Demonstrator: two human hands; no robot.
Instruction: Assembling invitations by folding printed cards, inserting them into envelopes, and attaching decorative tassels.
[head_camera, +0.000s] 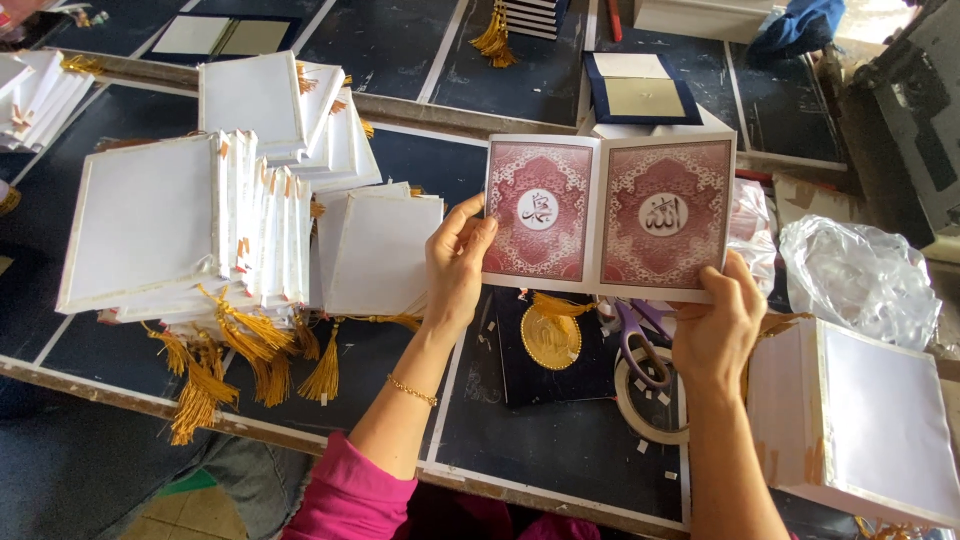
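Nearest us is our pink sleeve (350, 495), low in the frame, with a thin gold bracelet (412, 390) on the left wrist above it. Our left hand (455, 262) pinches the left edge of an open card (608, 215), thumb on the front and fingers behind. Our right hand (715, 325) grips the card's lower right corner the same way, thumb pressed on the front. We hold the card up over the dark table (560, 440), spread flat and facing us; it shows two red patterned panels, each with a white round medallion in the middle.

Under the card lie a gold round ornament (550, 338) on a dark cloth, purple-handled scissors (640, 335) and a roll of tape (645, 405), the scissors resting partly over the roll. To our left stand stacks of white boards (150, 225) with gold tassels (215, 375) hanging off their near edges. At the right a white box (870, 420) sits close to our right forearm, and behind it a crumpled clear plastic bag (860, 275). Farther back lies a navy folder (640, 95) with a pale gold sheet inside.
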